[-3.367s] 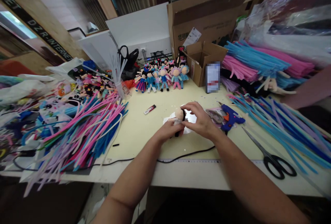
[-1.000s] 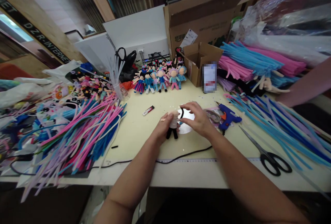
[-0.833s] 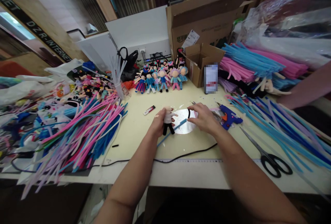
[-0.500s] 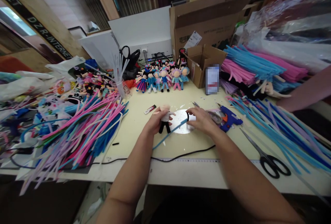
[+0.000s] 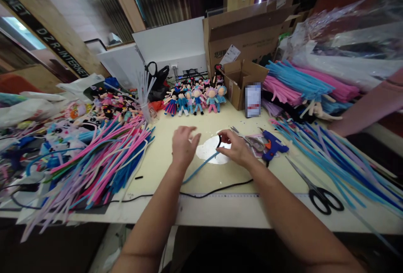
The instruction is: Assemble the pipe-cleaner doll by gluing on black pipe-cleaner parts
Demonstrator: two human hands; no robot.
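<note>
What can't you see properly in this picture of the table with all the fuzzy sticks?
- Head view: whatever lies under the left hand; its palm faces down and hides it.
- Head view: the small black piece in the right hand is too small to tell its shape.
- Head view: the label on the small box is blurred.
- Head view: a co-worker's arm is cut off by the right edge.

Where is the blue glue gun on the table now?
In the head view, the glue gun lies right of centre on the table, just beyond the right hand, with the black scissors nearer the table's front edge.
</note>
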